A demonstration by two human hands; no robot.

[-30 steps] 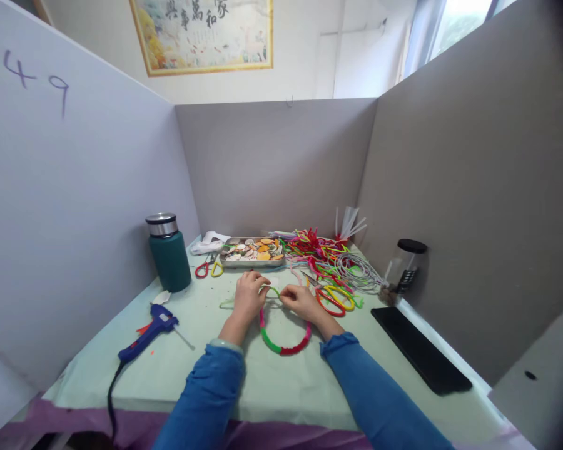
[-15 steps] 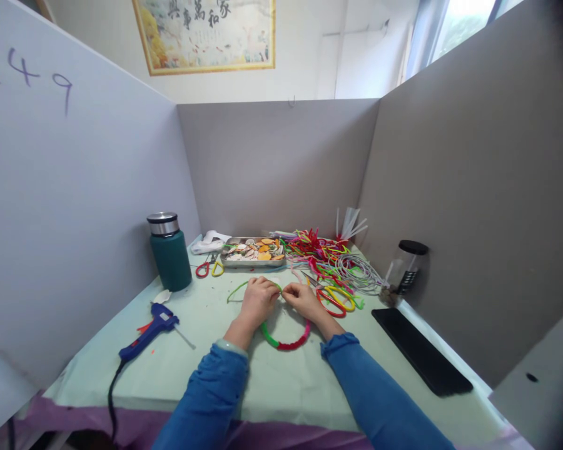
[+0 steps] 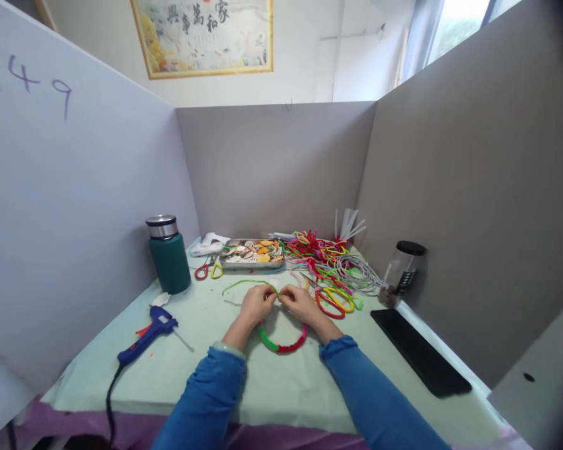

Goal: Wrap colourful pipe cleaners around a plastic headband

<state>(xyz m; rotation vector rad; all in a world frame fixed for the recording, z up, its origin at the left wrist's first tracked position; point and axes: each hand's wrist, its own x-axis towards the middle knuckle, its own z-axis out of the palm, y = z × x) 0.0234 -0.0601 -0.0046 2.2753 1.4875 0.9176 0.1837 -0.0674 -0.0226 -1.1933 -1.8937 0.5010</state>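
Observation:
A ring (image 3: pixel 291 347) wrapped in green, red and pink lies in front of me, its far side hidden by my fingers. My left hand (image 3: pixel 257 304) is closed at the ring's far left, pinching a thin green pipe cleaner (image 3: pixel 241 283) whose loose end arcs out to the left. Close beside it, my right hand (image 3: pixel 300 304) is closed in a pinch on the far part of the ring; the fingertips of both hands almost meet there. Red-and-yellow-handled scissors (image 3: pixel 331 304) lie just right of my right hand.
A blue glue gun (image 3: pixel 147 334) and a green flask (image 3: pixel 169 259) stand to the left. At the back are a metal tray (image 3: pixel 253 265) of painted pieces, small scissors (image 3: pixel 201 272) and heaped pipe cleaners (image 3: pixel 316 247). On the right are a jar (image 3: pixel 403 275) and a black phone-like slab (image 3: pixel 420 353).
The green pipe cleaner's loose end has swung out to the left and lies straighter. My left hand has turned a little, and both hands stay at the ring's far side.

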